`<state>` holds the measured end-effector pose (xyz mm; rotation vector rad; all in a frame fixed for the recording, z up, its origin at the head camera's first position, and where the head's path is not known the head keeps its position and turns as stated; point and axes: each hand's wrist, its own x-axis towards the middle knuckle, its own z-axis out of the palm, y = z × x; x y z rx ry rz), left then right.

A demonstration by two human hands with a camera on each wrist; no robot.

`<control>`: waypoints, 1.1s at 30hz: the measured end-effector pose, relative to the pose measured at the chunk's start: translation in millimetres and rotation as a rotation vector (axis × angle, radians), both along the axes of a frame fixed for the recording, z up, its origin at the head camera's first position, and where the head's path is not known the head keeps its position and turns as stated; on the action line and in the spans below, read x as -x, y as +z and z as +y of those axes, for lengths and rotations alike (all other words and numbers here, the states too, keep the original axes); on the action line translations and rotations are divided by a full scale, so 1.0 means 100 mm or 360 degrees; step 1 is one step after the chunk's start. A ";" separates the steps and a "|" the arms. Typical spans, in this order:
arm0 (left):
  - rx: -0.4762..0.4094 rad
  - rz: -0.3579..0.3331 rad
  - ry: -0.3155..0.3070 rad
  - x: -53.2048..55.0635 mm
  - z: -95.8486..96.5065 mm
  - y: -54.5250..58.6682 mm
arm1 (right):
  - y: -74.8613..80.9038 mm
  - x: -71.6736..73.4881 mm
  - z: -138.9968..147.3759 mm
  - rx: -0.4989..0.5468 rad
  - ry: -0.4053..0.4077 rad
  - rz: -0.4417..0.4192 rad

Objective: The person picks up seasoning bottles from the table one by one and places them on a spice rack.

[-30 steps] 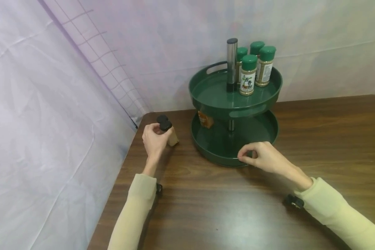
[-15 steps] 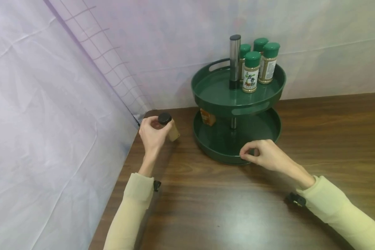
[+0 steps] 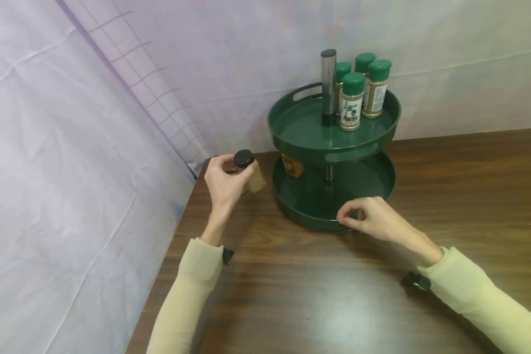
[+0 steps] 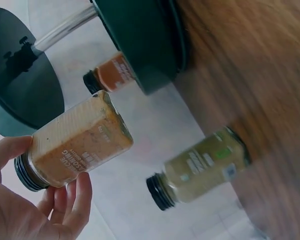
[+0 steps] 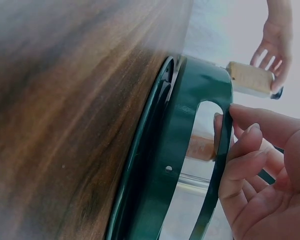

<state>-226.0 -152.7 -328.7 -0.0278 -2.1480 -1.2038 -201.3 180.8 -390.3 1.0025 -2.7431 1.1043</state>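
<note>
My left hand (image 3: 225, 184) holds a square seasoning jar (image 4: 82, 140) by its neck, just below the black lid. The jar has orange-tan contents and hangs raised and tilted left of the two-tier turntable. A second black-lidded jar (image 4: 202, 170), with greenish-tan powder, stands on the table beyond it; the left hand hides it in the head view. My right hand (image 3: 373, 219) pinches the front rim of the green lower tray (image 3: 305, 219). In the right wrist view, those fingers curl over the rim beside its handle slot (image 5: 208, 117).
An orange seasoning jar (image 3: 293, 167) stands at the lower tray's left, partly under the upper tray (image 3: 301, 130). Several green-capped spice bottles (image 3: 351, 105) stand above, right of the metal post (image 3: 329, 88). White cloth walls (image 3: 230, 64) border the wooden table behind and to the left.
My left hand has lifted the jar and shifted right with it, away from the other black-lidded jar that showed beside it. The right hand keeps its hold on the lower tray's rim.
</note>
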 end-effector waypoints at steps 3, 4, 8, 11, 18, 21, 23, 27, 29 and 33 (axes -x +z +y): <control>0.0009 0.0001 -0.0054 0.02 0.07 0.03 | 0.01 0.00 -0.01 0.0006 0.0002 0.0016; 0.0016 -0.0002 -0.0069 0.03 0.10 0.03 | 0.01 0.00 -0.01 0.0008 0.0004 0.0020; 0.0010 -0.0026 -0.0128 0.06 0.20 0.05 | 0.02 0.00 -0.02 0.0010 -0.0002 0.0020; 0.0008 -0.0057 -0.0156 0.09 0.27 0.05 | 0.02 0.00 -0.03 0.0013 -0.0008 0.0008; 0.0095 -0.0140 -0.0154 0.20 0.39 -0.01 | 0.01 -0.01 -0.04 0.0018 -0.0010 -0.0002; 0.0111 -0.0176 -0.0177 0.23 0.43 -0.03 | 0.00 -0.02 -0.04 0.0016 -0.0013 0.0000; 0.0128 -0.0202 -0.0199 0.25 0.46 -0.05 | 0.00 -0.02 -0.04 0.0017 -0.0016 0.0000; 0.0171 -0.0256 -0.0222 0.28 0.52 -0.07 | -0.01 -0.02 -0.04 0.0013 -0.0021 -0.0005; 0.0190 -0.0283 -0.0231 0.29 0.54 -0.09 | -0.01 -0.02 -0.04 0.0012 -0.0020 -0.0011; 0.0216 -0.0342 -0.0249 0.33 0.56 -0.12 | 0.00 -0.02 -0.03 0.0008 -0.0019 -0.0011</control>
